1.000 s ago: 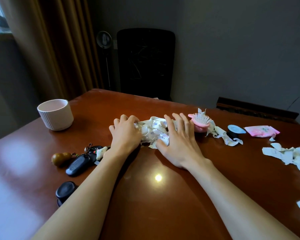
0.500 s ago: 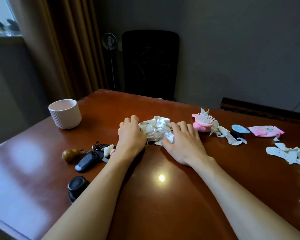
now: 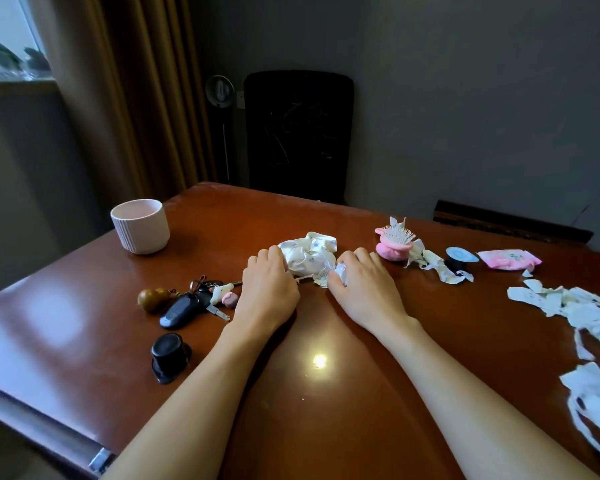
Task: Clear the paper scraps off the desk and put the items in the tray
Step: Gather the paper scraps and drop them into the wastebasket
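A bunched wad of white paper scraps [image 3: 309,254] lies mid-desk. My left hand [image 3: 267,292] curls against its left side and my right hand [image 3: 364,289] curls against its right, both gripping it. More scraps trail beside a pink hairbrush [image 3: 394,242] and lie scattered along the right edge [image 3: 568,306]. A car key bunch with charms [image 3: 187,299], a black cap-like object [image 3: 169,356], a black item with a blue disc [image 3: 459,258] and a pink packet [image 3: 508,259] sit on the desk. No tray is in view.
A white ribbed cup [image 3: 141,225] stands at the far left of the brown desk [image 3: 326,393]. A black chair [image 3: 298,133] stands behind the desk. Curtains hang at the left.
Both hands have squeezed the scraps into a tighter wad, the right hand's fingers curling in from flat. The camera view has shifted a little.
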### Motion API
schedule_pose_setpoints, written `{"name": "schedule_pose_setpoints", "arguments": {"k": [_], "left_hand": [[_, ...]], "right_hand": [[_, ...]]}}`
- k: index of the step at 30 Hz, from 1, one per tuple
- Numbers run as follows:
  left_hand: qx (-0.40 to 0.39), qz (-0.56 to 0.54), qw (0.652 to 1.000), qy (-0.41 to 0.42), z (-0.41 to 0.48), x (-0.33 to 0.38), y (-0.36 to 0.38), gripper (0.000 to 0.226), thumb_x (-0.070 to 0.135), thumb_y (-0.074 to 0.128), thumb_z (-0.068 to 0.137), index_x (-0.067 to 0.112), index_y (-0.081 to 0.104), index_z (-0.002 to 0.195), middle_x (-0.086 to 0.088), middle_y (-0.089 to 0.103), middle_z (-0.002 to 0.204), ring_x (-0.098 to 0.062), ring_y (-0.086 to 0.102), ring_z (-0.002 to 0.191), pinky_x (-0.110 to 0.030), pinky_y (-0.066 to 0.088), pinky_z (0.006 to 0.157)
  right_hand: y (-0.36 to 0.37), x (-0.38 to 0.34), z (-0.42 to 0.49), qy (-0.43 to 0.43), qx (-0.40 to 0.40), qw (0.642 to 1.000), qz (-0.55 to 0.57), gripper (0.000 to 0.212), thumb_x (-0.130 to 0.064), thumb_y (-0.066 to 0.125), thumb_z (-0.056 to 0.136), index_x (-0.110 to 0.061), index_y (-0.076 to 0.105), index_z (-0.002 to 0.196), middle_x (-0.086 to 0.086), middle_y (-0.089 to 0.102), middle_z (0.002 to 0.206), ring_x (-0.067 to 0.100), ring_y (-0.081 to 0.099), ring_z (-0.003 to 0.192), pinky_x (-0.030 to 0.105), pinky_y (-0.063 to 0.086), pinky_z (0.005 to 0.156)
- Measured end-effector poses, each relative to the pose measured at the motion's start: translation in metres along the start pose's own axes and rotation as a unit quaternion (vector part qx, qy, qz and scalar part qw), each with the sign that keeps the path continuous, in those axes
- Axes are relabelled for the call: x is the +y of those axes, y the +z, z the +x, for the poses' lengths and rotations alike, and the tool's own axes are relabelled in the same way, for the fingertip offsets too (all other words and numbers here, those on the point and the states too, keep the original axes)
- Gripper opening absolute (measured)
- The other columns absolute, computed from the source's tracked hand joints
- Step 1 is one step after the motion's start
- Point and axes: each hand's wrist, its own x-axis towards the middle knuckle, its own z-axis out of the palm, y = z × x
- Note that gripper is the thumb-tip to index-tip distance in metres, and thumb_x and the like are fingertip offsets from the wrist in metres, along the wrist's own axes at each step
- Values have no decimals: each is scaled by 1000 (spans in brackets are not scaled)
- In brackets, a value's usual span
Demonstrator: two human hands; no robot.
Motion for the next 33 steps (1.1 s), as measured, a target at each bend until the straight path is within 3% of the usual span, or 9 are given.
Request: {"name": "schedule_pose_setpoints", "arguments": {"k": [8, 13, 21, 27, 33], "left_hand": [[-28, 7, 997, 68, -14, -3, -4, 21, 16, 47, 94, 24, 57, 112, -2, 51, 111, -20, 43, 101, -34, 36, 89], [-45, -11, 994, 95, -24, -3, -8, 23, 17, 48, 94, 25, 60, 112, 2, 49, 105, -18, 42, 99, -34, 39, 87], [-66, -39, 983, 168, -38, 0, -15, 25, 45, 51, 95, 32, 66, 109, 7, 52, 103, -12, 41, 96, -27, 35, 83], [-62, -41, 982, 173, -39, 1, -19, 10, 21, 62, 92, 19, 68, 100, 5, 57, 104, -13, 48, 95, -29, 48, 80], [-43, -76, 984, 155, -43, -1, -23, 12, 3, 61, 90, 13, 68, 93, 3, 60, 97, -13, 56, 88, -22, 49, 74]], "right_hand": [[-13, -1, -22, -2, -4, 997, 80, 21, -29, 50, 96, -18, 58, 113, 0, 56, 109, 19, 52, 103, 31, 44, 87], [-19, -2, -36, -20, -14, 993, 114, 20, -26, 53, 97, -21, 59, 115, -5, 56, 111, 14, 52, 102, 22, 37, 78], [-21, -2, -43, -41, 8, 984, 175, 17, -27, 61, 93, -22, 64, 108, -7, 60, 106, 13, 57, 92, 25, 47, 74], [-24, 0, -42, -5, 32, 974, 222, 15, -20, 61, 93, -21, 67, 107, -8, 62, 104, 5, 57, 89, 6, 41, 67], [-30, 1, -42, 39, 76, 961, 263, 13, -20, 60, 94, -20, 69, 104, -6, 67, 97, 4, 61, 84, 4, 42, 62]]}}
